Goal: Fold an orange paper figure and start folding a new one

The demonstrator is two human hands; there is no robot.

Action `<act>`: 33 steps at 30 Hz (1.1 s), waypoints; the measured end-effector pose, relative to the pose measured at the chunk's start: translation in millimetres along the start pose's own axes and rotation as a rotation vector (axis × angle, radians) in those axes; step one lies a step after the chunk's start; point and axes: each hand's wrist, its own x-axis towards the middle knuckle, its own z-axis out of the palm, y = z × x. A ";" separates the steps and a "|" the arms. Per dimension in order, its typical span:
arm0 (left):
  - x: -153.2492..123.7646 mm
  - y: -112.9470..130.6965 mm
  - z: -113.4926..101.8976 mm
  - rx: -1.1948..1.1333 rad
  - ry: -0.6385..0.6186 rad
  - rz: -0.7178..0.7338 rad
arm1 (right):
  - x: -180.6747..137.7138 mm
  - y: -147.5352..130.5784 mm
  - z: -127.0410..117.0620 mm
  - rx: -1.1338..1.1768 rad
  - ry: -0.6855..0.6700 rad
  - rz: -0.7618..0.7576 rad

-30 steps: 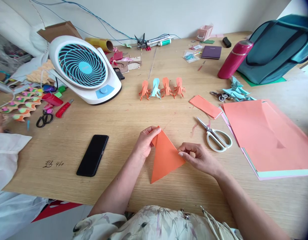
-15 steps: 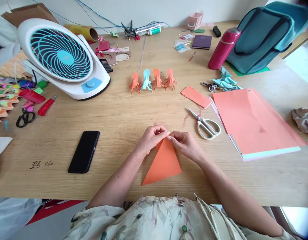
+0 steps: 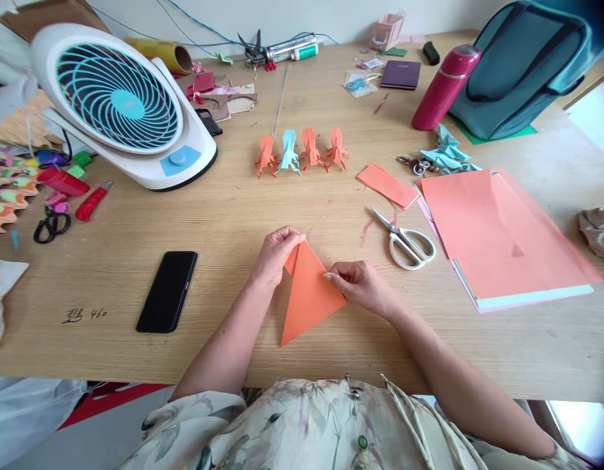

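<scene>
Between my hands is a folded sheet of orange paper, roughly a triangle with its narrow tip at the top and a smaller flap at its upper left. My left hand pinches the top tip between thumb and fingers. Along the right edge, about midway down, my right hand grips the paper with thumb and bent index finger. Beyond the hands stands a row of folded paper figures, an orange one at the left end and a light blue one beside it.
White-handled scissors lie right of my hands, near folded orange strips and a stack of orange sheets. A black phone is at left, behind it a white fan. A magenta bottle and teal bag stand back right.
My left hand has moved left and slightly up with the paper's tip. My right hand has slid from the tip down to the right edge, and the paper has turned.
</scene>
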 end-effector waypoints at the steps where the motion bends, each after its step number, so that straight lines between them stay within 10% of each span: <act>1: 1.8 0.8 -3.4 -0.018 0.021 -0.005 | -0.2 0.5 -0.4 -0.014 -0.010 -0.012; 15: 11.8 2.1 -28.6 -0.133 0.098 -0.050 | -6.1 5.3 -11.4 0.123 -0.175 -0.009; 33: -6.5 -12.2 -14.1 -0.214 -0.196 -0.309 | -0.7 14.9 -22.0 0.190 0.156 -0.032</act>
